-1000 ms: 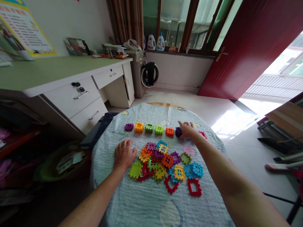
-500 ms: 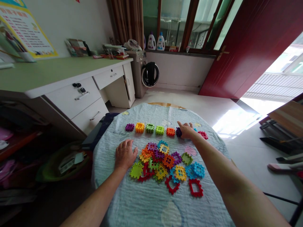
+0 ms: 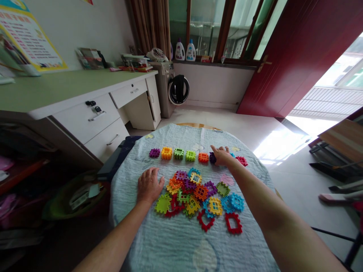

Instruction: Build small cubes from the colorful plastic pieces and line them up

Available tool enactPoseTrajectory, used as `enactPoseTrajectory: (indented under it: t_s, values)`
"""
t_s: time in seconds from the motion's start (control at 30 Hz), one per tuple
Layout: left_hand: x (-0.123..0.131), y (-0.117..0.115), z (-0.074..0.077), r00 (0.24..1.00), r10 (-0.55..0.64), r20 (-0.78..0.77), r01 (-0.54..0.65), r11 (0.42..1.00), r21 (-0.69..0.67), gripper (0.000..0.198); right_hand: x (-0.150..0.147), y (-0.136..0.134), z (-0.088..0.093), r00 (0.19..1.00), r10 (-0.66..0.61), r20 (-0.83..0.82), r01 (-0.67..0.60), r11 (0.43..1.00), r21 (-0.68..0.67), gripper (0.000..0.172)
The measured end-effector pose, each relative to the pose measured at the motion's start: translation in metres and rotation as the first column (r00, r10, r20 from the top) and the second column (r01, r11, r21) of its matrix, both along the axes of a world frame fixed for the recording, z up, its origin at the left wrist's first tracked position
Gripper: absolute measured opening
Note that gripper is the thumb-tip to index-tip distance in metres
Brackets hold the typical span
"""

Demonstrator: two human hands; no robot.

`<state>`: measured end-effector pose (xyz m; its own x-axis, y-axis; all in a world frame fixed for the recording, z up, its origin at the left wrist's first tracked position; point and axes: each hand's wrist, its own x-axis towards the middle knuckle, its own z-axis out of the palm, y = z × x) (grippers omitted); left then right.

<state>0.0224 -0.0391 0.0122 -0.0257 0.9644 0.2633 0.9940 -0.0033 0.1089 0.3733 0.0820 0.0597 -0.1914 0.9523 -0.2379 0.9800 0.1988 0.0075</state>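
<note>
- Eight toy-piece clusters (image 3: 190, 155) line the table (image 3: 167, 245).
- One right hand (image 3: 222, 155) at the dark purple cluster (image 3: 212, 158); cannot tell whether its fingers grip.
- One left hand (image 3: 149, 186), thumb apart, beside one pile (image 3: 192, 204).

A room in a home is showing: a washing machine (image 3: 163, 88) is standing near the window (image 3: 206, 30), its round door (image 3: 185, 90) hanging open, and white detergent bottles (image 3: 190, 52) are sitting on the sill (image 3: 231, 66). A brown curtain (image 3: 150, 28) is hanging alongside, a desk (image 3: 76, 81) with drawers (image 3: 104, 138) is running along the wall (image 3: 82, 28) below a poster (image 3: 27, 39), and toy pieces (image 3: 201, 192) are lying on a cloth-covered table (image 3: 159, 241).
</note>
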Motion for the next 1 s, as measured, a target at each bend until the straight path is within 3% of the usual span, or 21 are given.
enactPoseTrajectory:
  t_s: [0.17,0.3,0.4,0.5,0.6,0.73,1.0]
  values:
    - [0.0,0.0,0.0,1.0,-0.005,0.008,0.005,1.0,0.004,0.038,-0.001,-0.019,0.032,0.995,-0.008,-0.102,0.02,0.993,0.116,0.115]
    - [0.0,0.0,0.0,1.0,-0.01,0.003,0.01,1.0,0.006,0.038,0.0,-0.073,0.047,0.955,0.052,-0.291,0.029,0.963,0.266,0.091]
    - [0.0,-0.001,0.0,1.0,-0.015,0.006,0.015,1.0,0.011,0.038,0.01,-0.128,0.03,0.903,0.045,-0.428,0.077,0.961,0.264,0.067]
    - [0.0,-0.001,0.0,1.0,-0.016,-0.002,0.016,1.0,0.019,0.039,0.027,-0.174,-0.005,0.852,-0.08,-0.518,0.219,0.952,0.213,0.049]
    - [0.0,-0.001,0.0,1.0,-0.009,-0.007,0.01,1.0,0.012,0.04,0.039,-0.203,-0.041,0.802,-0.216,-0.556,0.38,0.904,0.196,0.038]
    - [-0.001,-0.001,-0.001,1.0,-0.014,0.0,0.014,1.0,0.013,0.04,0.038,-0.216,-0.069,0.783,-0.226,-0.579,0.462,0.835,0.299,0.031]
    - [-0.003,0.002,-0.004,1.0,-0.011,0.025,0.01,1.0,0.029,0.04,0.038,-0.213,-0.076,0.701,-0.152,-0.696,0.514,0.784,0.347,0.034]
